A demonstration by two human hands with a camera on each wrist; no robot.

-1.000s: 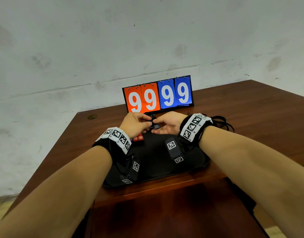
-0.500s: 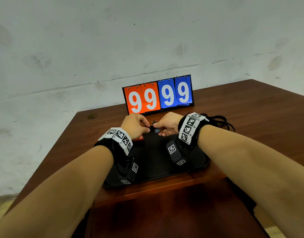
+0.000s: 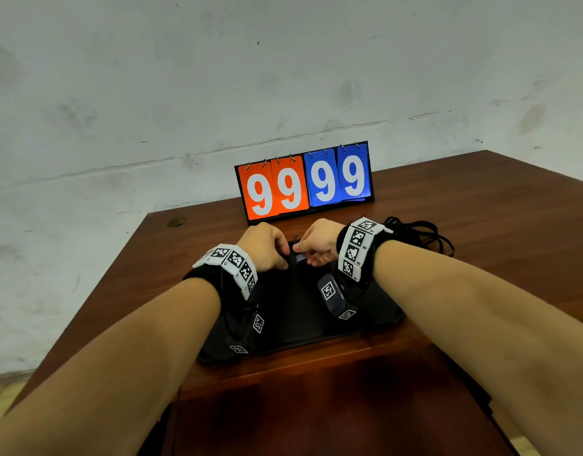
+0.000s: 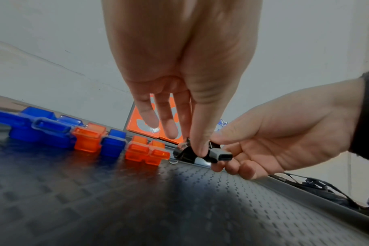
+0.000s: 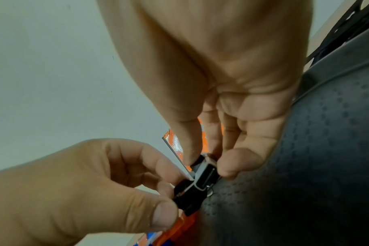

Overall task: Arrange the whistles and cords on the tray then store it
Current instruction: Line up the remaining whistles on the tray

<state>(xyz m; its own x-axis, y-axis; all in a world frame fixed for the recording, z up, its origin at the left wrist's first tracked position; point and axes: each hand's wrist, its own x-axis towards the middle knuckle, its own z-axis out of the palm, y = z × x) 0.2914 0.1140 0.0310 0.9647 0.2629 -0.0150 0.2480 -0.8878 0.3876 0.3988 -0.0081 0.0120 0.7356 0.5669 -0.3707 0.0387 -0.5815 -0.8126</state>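
We see both hands meeting at the centre of the head view, over the far edge of a black tray (image 3: 293, 327) on the brown tabletop (image 3: 481, 225); the left hand (image 3: 264, 246) pinches one black whistle (image 4: 184, 152) between thumb and fingertip, other fingers (image 4: 150, 119) hanging fairly straight; the right hand (image 3: 318, 240) pinches a grey-mouthed black whistle (image 4: 218, 154), fingers curled under it; the two whistles touch each other just above the tray's dotted surface; a small metal ring (image 5: 210, 191) hangs below them.

In the left wrist view, left of centre, a row of blue whistles (image 4: 42, 129) and orange whistles (image 4: 145, 152) lies on the tray near its far rim, packed side by side; we cannot tell the exact count.

A tangle of black cords (image 3: 418, 235) lies on the tabletop off the tray, right of centre in the head view, just behind the right wrist; a flip scoreboard (image 3: 305, 182) showing 99 orange and 99 blue stands upright behind the hands, against a pale wall (image 3: 185, 77).
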